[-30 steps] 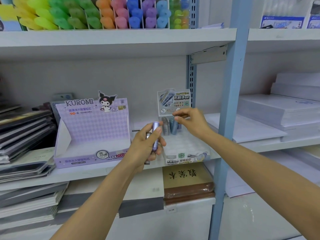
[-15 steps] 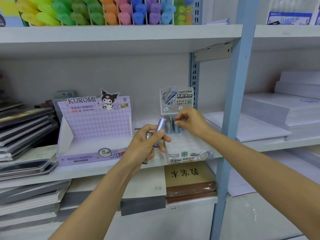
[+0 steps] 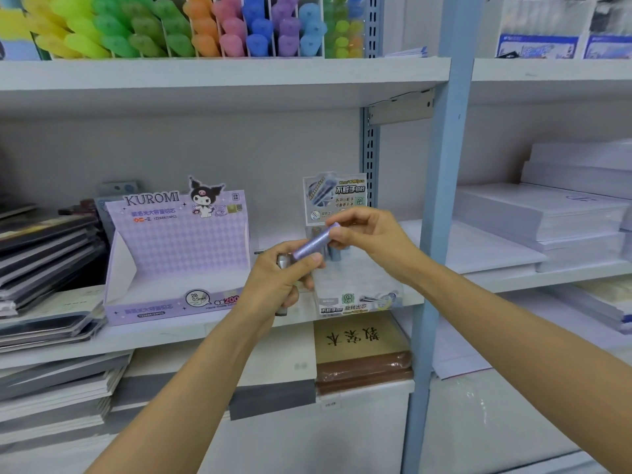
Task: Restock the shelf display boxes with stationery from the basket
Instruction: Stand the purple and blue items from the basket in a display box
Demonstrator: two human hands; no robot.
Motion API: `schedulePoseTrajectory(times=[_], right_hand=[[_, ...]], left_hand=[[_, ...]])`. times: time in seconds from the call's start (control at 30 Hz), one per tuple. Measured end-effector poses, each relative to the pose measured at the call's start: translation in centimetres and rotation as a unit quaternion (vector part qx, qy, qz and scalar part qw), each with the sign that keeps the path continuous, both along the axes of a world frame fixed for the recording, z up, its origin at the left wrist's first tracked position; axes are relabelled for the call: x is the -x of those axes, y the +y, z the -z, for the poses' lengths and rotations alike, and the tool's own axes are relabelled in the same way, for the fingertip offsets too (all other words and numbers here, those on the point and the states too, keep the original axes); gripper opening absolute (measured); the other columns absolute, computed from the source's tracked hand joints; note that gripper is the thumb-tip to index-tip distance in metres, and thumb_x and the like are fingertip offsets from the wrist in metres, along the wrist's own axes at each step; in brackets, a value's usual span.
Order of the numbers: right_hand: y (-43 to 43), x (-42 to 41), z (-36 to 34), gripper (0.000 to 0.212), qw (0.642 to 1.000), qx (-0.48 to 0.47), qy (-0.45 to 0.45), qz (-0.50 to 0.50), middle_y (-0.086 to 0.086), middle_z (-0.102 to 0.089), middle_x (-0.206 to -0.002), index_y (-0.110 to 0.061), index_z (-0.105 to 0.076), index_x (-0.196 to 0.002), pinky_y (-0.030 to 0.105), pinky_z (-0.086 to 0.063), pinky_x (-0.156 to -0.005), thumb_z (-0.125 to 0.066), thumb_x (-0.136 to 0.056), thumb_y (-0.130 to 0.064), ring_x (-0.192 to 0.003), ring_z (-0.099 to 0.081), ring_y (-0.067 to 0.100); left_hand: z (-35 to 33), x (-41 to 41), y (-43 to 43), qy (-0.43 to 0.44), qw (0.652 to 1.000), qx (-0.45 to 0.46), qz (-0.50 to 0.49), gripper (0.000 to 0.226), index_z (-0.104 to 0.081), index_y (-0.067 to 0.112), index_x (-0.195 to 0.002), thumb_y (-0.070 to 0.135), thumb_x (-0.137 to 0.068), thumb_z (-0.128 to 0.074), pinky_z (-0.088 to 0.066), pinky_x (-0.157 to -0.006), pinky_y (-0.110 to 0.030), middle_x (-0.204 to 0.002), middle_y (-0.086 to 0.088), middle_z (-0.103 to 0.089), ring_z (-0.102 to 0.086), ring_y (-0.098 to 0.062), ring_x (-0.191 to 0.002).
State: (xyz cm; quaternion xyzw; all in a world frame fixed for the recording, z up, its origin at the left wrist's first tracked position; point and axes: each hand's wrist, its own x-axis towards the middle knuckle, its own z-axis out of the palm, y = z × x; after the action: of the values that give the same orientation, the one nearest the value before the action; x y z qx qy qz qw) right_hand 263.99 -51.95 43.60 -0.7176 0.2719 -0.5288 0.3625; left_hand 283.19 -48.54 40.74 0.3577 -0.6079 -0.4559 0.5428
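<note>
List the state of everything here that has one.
purple tube, tilted, held by both hands
left hand, grips purple tube's lower end plus a silver tube
right hand, pinches purple tube's upper end
Kuromi box, open, no stock visible
grey box, few tubes upright at back

We record white paper stacks point(image 3: 547, 213) at the shelf's point(image 3: 164, 336) right end, dark notebooks point(image 3: 44, 248) at its left end.
</note>
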Motion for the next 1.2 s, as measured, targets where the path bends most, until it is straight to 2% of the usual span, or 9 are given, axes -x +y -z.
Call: schedulePoseTrajectory(times=[0.1, 0.3, 0.37, 0.53, 0.67, 0.8, 0.9, 1.07, 1.2], right_hand=[[0.6, 0.6, 0.5, 0.018, 0.997, -0.053, -0.052, -0.024, 0.017, -0.072, -0.095, -0.001, -0.064, -0.102, 0.028, -0.058, -0.077, -0.067, -0.084, 0.000, -0.080, -0.071, 0.023], [1.4, 0.5, 2.0, 0.017, 0.993, -0.096, 0.024, -0.061, 0.024, -0.071, -0.095, -0.005, -0.060, -0.092, 0.033, -0.060, -0.074, -0.072, -0.081, 0.000, -0.079, -0.071, 0.027], [1.4, 0.7, 2.0, 0.015, 0.993, -0.089, 0.062, -0.056, 0.016, -0.073, -0.095, -0.005, -0.062, -0.093, 0.035, -0.059, -0.079, -0.072, -0.082, -0.007, -0.083, -0.071, 0.023], [1.3, 0.8, 0.9, 0.032, 0.998, -0.015, 0.058, 0.010, 0.001, -0.069, -0.112, -0.016, -0.064, -0.123, 0.027, -0.056, -0.077, -0.062, -0.092, -0.024, -0.098, -0.065, 0.015], [0.8, 0.7, 0.5, 0.020, 0.994, 0.010, 0.102, 0.027, 0.004, -0.072, -0.100, -0.013, -0.070, -0.110, 0.023, -0.053, -0.072, -0.064, -0.092, -0.018, -0.090, -0.064, 0.015], [-0.3, 1.6, 0.1, 0.015, 0.996, 0.015, 0.003, 0.083, 0.004, -0.068, -0.090, -0.012, -0.067, -0.106, 0.020, -0.051, -0.067, -0.063, -0.092, -0.012, -0.076, -0.062, 0.009], [-2.2, 2.6, -0.2, 0.016, 0.979, 0.024, -0.028, 0.202, 0.005, -0.067, -0.093, -0.007, -0.066, -0.108, 0.026, -0.054, -0.071, -0.062, -0.093, -0.012, -0.085, -0.065, 0.016], [-5.4, 2.7, 0.0, 0.019, 0.961, 0.015, 0.053, 0.270, 0.009, -0.065, -0.098, -0.005, -0.066, -0.110, 0.029, -0.057, -0.073, -0.063, -0.092, -0.010, -0.087, -0.064, 0.023], [-6.8, 2.1, 0.3, 0.017, 0.945, 0.045, 0.132, 0.296, 0.007, -0.068, -0.099, -0.008, -0.068, -0.108, 0.037, -0.057, -0.083, -0.065, -0.091, -0.012, -0.089, -0.066, 0.023]], left_hand=[[0.0, -0.1, -0.3, 0.043, 0.998, -0.005, -0.044, 0.019, -0.070, 0.010, -0.103, 0.022, -0.088, -0.069, -0.020, -0.031, -0.013, -0.056, 0.002, -0.061, -0.032, -0.006, -0.032], [-0.3, 0.9, 0.1, 0.066, 0.996, 0.006, -0.064, 0.023, -0.068, 0.016, -0.103, 0.030, -0.086, -0.070, -0.020, -0.032, -0.013, -0.056, -0.003, -0.060, -0.028, -0.008, -0.031], [-0.3, 1.3, 0.3, 0.056, 0.996, 0.011, -0.067, 0.019, -0.069, 0.015, -0.101, 0.028, -0.087, -0.068, -0.022, -0.031, -0.014, -0.056, -0.005, -0.059, -0.029, -0.006, -0.031], [-0.2, 2.1, 0.5, -0.014, 0.997, 0.034, -0.064, 0.020, -0.067, 0.005, -0.103, 0.020, -0.091, -0.066, -0.027, -0.034, -0.012, -0.054, -0.001, -0.060, -0.040, -0.002, -0.032], [-0.1, 2.5, 0.3, -0.056, 0.997, 0.034, -0.041, 0.017, -0.066, 0.008, -0.101, 0.022, -0.092, -0.065, -0.028, -0.034, -0.015, -0.076, -0.015, -0.069, -0.049, -0.009, -0.043], [-0.1, 2.4, -0.5, -0.003, 0.999, -0.047, -0.002, 0.015, -0.055, 0.013, -0.109, 0.023, -0.098, -0.055, -0.035, -0.041, -0.019, -0.080, -0.005, -0.073, -0.054, -0.010, -0.054], [-0.1, 2.0, -1.1, 0.064, 0.992, -0.097, 0.040, 0.018, -0.053, 0.007, -0.106, 0.011, -0.097, -0.037, -0.042, -0.048, -0.023, -0.081, -0.012, -0.073, -0.055, -0.013, -0.059], [0.6, 0.7, -1.1, 0.006, 0.999, -0.018, 0.035, 0.023, -0.057, 0.012, -0.111, 0.023, -0.105, -0.038, -0.053, -0.062, -0.024, -0.090, -0.010, -0.074, -0.065, -0.017, -0.073], [0.7, 0.0, -1.0, -0.022, 0.999, 0.027, 0.035, 0.026, -0.061, 0.022, -0.113, 0.037, -0.102, -0.044, -0.047, -0.054, -0.023, -0.063, -0.003, -0.058, -0.052, -0.016, -0.054]])
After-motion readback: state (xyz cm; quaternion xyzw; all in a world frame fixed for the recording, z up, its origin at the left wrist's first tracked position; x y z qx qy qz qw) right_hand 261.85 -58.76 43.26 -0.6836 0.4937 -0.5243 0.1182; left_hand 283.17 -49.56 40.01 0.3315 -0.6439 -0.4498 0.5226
